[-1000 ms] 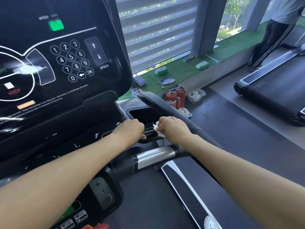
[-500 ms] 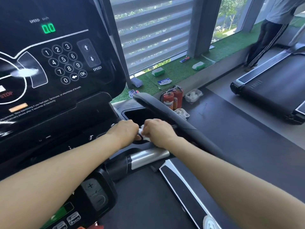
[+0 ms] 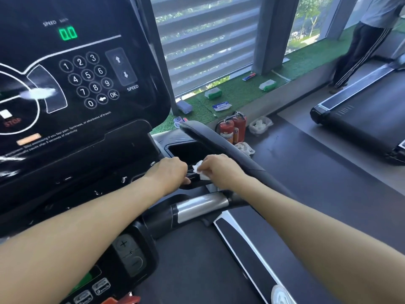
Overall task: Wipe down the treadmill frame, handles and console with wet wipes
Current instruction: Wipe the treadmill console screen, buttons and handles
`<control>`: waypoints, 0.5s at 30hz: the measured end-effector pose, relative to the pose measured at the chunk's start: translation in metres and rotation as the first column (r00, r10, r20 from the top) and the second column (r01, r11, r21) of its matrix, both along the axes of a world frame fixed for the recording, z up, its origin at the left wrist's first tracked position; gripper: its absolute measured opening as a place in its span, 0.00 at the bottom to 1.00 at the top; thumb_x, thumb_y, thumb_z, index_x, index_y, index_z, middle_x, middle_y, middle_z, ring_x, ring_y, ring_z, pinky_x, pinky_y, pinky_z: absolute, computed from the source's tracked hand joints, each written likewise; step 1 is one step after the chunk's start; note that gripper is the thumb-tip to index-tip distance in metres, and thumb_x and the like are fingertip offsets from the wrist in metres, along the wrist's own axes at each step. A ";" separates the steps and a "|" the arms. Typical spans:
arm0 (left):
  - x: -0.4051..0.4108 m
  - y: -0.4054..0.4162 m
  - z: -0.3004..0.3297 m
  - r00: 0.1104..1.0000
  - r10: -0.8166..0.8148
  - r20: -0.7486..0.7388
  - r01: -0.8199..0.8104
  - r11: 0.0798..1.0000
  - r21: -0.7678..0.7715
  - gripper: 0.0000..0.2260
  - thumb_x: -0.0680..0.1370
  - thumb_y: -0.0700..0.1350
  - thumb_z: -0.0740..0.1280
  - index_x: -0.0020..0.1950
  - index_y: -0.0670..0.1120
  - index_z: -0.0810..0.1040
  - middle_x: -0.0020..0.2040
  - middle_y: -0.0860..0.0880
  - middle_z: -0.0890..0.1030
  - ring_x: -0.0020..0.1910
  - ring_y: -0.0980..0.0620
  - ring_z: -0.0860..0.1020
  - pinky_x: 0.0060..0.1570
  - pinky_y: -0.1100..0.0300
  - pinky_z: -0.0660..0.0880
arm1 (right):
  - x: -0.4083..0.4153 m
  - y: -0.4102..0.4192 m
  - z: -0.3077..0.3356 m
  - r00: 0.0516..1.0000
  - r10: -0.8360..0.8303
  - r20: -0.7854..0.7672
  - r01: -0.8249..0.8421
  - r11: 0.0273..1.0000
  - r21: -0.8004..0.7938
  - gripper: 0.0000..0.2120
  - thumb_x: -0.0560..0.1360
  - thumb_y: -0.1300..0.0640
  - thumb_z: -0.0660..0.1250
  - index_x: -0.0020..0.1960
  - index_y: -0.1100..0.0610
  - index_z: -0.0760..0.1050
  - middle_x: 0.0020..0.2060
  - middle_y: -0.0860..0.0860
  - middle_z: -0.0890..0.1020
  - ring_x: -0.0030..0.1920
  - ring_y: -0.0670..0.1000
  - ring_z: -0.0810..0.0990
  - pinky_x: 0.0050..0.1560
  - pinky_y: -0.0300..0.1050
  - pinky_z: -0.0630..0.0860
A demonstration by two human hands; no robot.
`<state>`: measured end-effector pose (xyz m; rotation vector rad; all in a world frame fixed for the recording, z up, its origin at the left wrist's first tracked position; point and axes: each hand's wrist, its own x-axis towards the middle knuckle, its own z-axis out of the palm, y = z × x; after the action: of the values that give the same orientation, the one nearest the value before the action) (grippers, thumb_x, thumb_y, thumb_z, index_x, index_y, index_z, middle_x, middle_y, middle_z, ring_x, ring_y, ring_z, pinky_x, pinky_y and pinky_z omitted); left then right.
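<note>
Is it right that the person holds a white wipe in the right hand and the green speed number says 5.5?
Not quite. The head view shows the green speed number reads 0.0, not 5.5. The right hand does hold the white wipe.

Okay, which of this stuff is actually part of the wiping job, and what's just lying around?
In use: wipe, right hand, left hand, console, handle.
Lying about: extinguishers, wipe packs on the turf, neighbouring treadmill.
</note>
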<state>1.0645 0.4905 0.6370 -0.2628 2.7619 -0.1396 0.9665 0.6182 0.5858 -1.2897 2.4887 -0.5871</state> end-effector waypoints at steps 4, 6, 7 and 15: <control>0.000 -0.002 -0.003 1.000 -0.003 0.005 0.002 1.000 0.030 0.17 0.80 0.53 0.62 0.37 0.43 0.72 0.40 0.46 0.76 0.46 0.43 0.78 0.41 0.55 0.70 | -0.030 0.028 -0.006 0.994 -0.064 -0.090 0.078 0.985 0.154 0.13 0.79 0.59 0.59 0.58 0.52 0.79 0.57 0.54 0.77 0.59 0.58 0.75 0.51 0.47 0.72; 0.000 -0.002 -0.001 1.000 -0.003 -0.003 0.003 0.999 0.034 0.17 0.80 0.53 0.62 0.37 0.43 0.72 0.38 0.46 0.74 0.44 0.43 0.78 0.40 0.55 0.70 | -0.034 0.033 -0.007 0.993 -0.097 -0.067 0.108 0.977 0.183 0.13 0.80 0.58 0.57 0.61 0.52 0.77 0.59 0.54 0.74 0.62 0.57 0.72 0.52 0.48 0.70; 0.000 -0.002 -0.001 1.000 0.002 -0.006 -0.001 0.999 0.035 0.17 0.80 0.53 0.63 0.37 0.42 0.72 0.36 0.47 0.73 0.43 0.43 0.77 0.40 0.55 0.69 | -0.034 0.032 -0.006 0.992 -0.110 -0.060 0.120 0.976 0.184 0.13 0.80 0.58 0.57 0.61 0.52 0.76 0.60 0.54 0.73 0.63 0.56 0.70 0.53 0.48 0.71; 0.018 -0.018 0.002 0.998 0.034 -0.051 -0.025 0.987 0.158 0.10 0.79 0.52 0.64 0.55 0.49 0.79 0.54 0.48 0.79 0.54 0.45 0.77 0.52 0.49 0.76 | 0.008 -0.011 0.011 0.998 -0.026 0.060 0.023 0.998 0.061 0.12 0.76 0.62 0.64 0.56 0.51 0.80 0.56 0.52 0.81 0.56 0.54 0.78 0.57 0.47 0.75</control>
<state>1.0822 0.4721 0.6386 -0.2687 2.8015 0.0946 0.9747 0.6070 0.5969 -1.2034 2.4568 -0.5443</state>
